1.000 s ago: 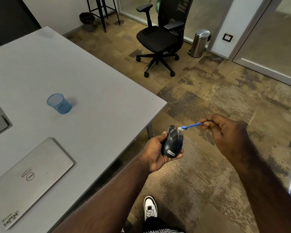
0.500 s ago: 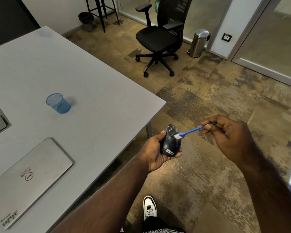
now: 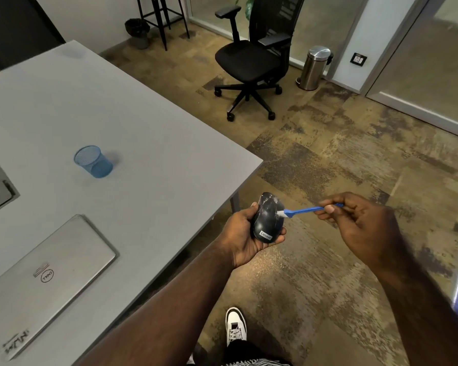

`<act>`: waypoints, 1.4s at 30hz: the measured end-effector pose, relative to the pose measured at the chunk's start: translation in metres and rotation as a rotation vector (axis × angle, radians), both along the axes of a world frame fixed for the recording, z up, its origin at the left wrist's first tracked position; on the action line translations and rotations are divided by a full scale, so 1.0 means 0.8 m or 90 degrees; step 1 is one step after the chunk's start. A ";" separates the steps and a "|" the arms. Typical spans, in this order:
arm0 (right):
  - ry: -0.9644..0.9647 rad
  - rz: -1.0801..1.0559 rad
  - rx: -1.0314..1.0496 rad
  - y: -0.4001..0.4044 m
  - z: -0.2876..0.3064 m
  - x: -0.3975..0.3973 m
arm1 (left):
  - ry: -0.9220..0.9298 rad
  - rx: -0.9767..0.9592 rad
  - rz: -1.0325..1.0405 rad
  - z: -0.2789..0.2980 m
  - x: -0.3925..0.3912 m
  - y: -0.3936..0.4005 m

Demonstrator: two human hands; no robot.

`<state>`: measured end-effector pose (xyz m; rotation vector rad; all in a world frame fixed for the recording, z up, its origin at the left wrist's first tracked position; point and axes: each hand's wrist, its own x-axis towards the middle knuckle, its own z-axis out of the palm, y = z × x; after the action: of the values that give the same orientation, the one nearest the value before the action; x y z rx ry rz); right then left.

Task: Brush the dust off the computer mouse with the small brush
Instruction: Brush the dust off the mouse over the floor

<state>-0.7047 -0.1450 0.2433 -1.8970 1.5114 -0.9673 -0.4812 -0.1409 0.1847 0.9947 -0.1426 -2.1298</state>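
Observation:
A black computer mouse [image 3: 267, 220] with a small label near its rear sits in my left hand [image 3: 242, 237], held in the air off the table's right edge, its top facing up. My right hand [image 3: 360, 225] pinches the end of a small blue brush [image 3: 306, 210] between thumb and fingers. The brush's white bristles rest on the right side of the mouse's top. My left palm hides the underside of the mouse.
A grey table [image 3: 143, 143] fills the left, with a blue mesh cup [image 3: 93, 165] and a closed silver laptop [image 3: 45, 281] on it. A black office chair [image 3: 251, 62] and a steel bin [image 3: 313, 68] stand on the carpet beyond. My white shoe [image 3: 235, 326] shows below.
The brush head has swept from the front tip of the mouse down and across its top, toward the middle. My left hand keeps the mouse in about the same place.

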 end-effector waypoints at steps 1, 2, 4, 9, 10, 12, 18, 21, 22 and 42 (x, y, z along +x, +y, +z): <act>-0.009 -0.003 -0.010 0.001 0.002 0.000 | 0.001 -0.001 0.001 0.000 0.000 0.000; -0.016 -0.011 -0.019 0.001 0.003 0.000 | 0.004 -0.002 0.001 0.000 0.000 0.001; -0.019 -0.018 -0.023 0.003 0.005 0.003 | 0.013 -0.007 0.002 0.002 -0.002 0.000; -0.056 0.054 0.004 0.009 0.006 0.006 | 0.007 0.009 0.025 0.002 -0.002 -0.001; -0.058 0.054 0.002 0.010 0.004 0.007 | 0.009 0.010 0.026 0.002 -0.002 -0.001; -0.049 0.014 -0.005 0.010 -0.003 0.009 | 0.015 0.007 0.019 0.004 -0.002 -0.001; -0.053 -0.096 -0.030 0.005 -0.008 0.004 | 0.023 0.015 0.014 0.005 -0.002 0.000; -0.092 0.013 0.020 0.013 -0.004 0.007 | 0.028 0.015 0.028 0.006 -0.001 0.000; -0.084 0.036 0.036 0.015 -0.003 0.007 | 0.035 0.018 0.042 0.006 -0.002 0.000; -0.064 -0.122 0.000 0.011 -0.007 0.010 | 0.082 0.022 0.034 0.005 0.004 0.003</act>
<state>-0.6966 -0.1360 0.2377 -1.7000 1.6540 -1.1295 -0.4783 -0.1382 0.1884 0.8687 -0.0162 -2.1456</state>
